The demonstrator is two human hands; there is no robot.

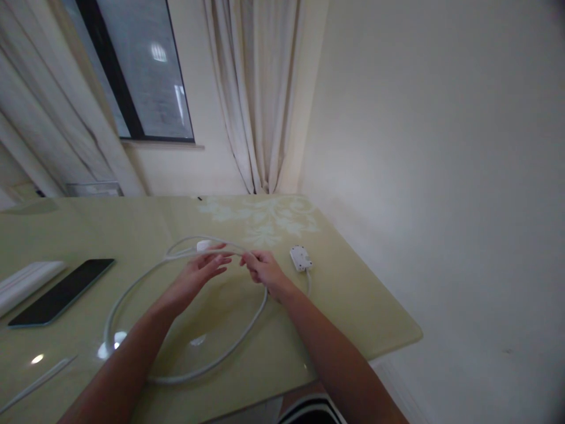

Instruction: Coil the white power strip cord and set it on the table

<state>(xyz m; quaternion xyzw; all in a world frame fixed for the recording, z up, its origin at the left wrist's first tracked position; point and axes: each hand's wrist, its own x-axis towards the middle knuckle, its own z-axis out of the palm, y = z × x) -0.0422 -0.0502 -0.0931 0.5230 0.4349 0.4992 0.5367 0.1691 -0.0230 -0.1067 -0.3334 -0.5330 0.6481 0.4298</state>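
A white cable (229,351) lies in a wide loop over the glossy table, its upper strands passing by both hands. My right hand (265,271) is closed, with thumb and fingers pinching the cable at the top right of the loop. Inside the loop, my left hand (203,271) has its fingers stretched and apart beside the upper strands. Just behind its fingers shows a white rounded piece (203,245), partly hidden, perhaps a plug. To the right of my right hand sits a small white block with holes (301,258), a cord leading down from it.
At the left lie a dark flat tablet-like slab (62,292) and a long white box (29,282). A thin whitish strip (39,384) is near the lower left. The table's right edge (375,274) runs beside a wall; curtains (260,88) and a window stand behind.
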